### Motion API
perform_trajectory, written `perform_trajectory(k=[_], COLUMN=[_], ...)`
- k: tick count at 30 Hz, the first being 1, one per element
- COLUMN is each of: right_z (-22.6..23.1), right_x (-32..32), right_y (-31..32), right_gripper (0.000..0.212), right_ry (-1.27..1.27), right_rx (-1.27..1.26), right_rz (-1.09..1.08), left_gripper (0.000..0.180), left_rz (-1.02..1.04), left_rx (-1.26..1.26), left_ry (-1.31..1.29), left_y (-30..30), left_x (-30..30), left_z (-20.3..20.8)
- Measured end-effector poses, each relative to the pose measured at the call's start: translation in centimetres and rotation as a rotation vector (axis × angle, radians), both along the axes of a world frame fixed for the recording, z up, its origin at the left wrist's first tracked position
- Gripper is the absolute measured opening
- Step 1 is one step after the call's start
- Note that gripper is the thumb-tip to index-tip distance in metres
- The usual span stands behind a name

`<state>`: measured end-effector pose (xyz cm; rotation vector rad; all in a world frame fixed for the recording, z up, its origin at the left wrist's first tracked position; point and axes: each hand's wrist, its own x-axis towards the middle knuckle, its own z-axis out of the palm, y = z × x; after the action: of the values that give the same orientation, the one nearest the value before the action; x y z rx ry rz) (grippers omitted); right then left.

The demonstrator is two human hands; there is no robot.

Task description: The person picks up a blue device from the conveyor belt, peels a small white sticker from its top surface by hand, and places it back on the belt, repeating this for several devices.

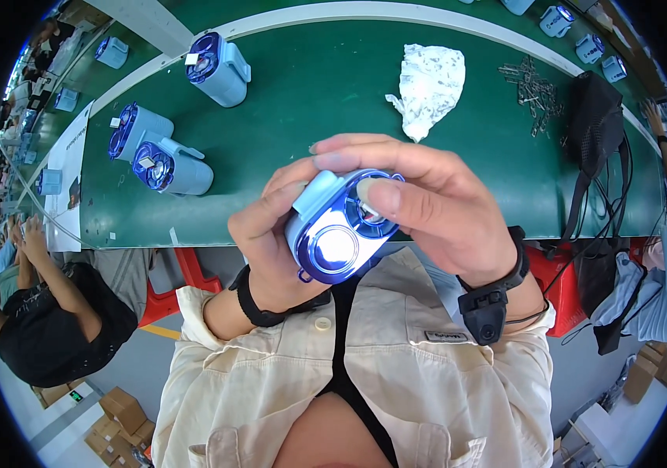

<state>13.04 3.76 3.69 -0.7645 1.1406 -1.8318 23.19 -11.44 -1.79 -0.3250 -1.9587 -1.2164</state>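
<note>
A light-blue plastic device with a shiny blue face point(336, 246) is held between my two hands above the table's near edge. A round disc and a round opening sit on that face, with a small loop at each end. My left hand point(265, 232) wraps round the device's left side. My right hand point(444, 201) curls over its far side, the thumb pressed on the round opening and partly hiding it. Farther left on the table stand similar blue devices: one point(228, 76) at the back, and two close together, one point(191, 173) before the other point(154, 125).
A crumpled white patterned bag point(431, 84) and a heap of small metal pieces point(534, 92) lie on the green table point(318, 86). A black bag point(594, 117) with cables hangs at the right. Co-workers sit at both sides; one person's hands point(33, 238) show at left.
</note>
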Motion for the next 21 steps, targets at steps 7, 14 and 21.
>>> perform_trajectory(k=[7,14,21], right_z=[-0.9,-1.2,-1.3], right_x=[1.4,2.2,2.4], right_y=[-1.3,-3.1,-3.7], right_gripper=[0.043,0.040,0.033], right_ry=[-0.060,-0.354,0.026], right_rx=[-0.155,-0.355,-0.269], right_rz=[-0.070,-0.039,-0.376], left_gripper=[0.075,0.067,0.074], left_rz=[0.144,0.264,0.254], left_rx=[-0.100,-0.172,-0.104], left_ry=[0.117,0.193,0.189], left_y=[-0.3,-1.2,-1.0], left_x=[-0.4,-0.9,-1.5], left_z=[-0.1,-1.2,-0.1])
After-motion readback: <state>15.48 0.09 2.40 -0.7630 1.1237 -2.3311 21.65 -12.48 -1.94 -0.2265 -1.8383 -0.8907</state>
